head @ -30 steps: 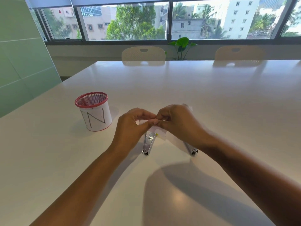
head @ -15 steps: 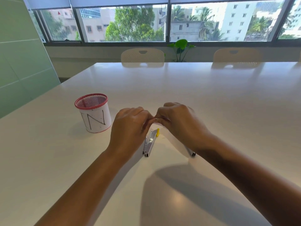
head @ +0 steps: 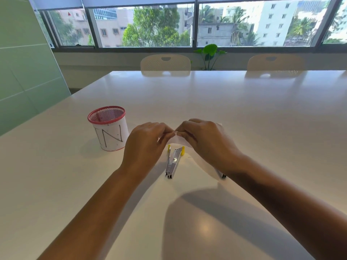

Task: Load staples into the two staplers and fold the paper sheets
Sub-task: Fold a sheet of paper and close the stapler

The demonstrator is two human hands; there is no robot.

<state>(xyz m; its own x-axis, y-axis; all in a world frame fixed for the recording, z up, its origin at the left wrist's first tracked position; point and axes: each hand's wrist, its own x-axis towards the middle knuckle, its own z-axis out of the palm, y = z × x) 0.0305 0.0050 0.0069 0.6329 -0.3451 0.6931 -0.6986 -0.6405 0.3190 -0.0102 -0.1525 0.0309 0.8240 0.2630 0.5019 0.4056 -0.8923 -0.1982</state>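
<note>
Both grips pinching one small white paper sheet (head: 177, 140): left hand (head: 145, 145) and right hand (head: 204, 141) meeting fingertip to fingertip, probably to crease a fold. Directly beneath, on the white counter (head: 244, 113), an open silver stapler with yellow tips (head: 173, 162); second stapler's end (head: 221, 174) under the right wrist, within reach.

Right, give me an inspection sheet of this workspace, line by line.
Surface: white glossy table, arm shadows near the front.
Job's things: yellow-tipped stapler lies between the hands; second stapler mostly hidden under the right wrist; small paper sheet held above them.
Clutter: red mesh cup marked "N" at left.
Grippers: left hand and right hand both pinch the paper.
Cables: nothing seen.
Surroundings: two chairs, plant, windows.
</note>
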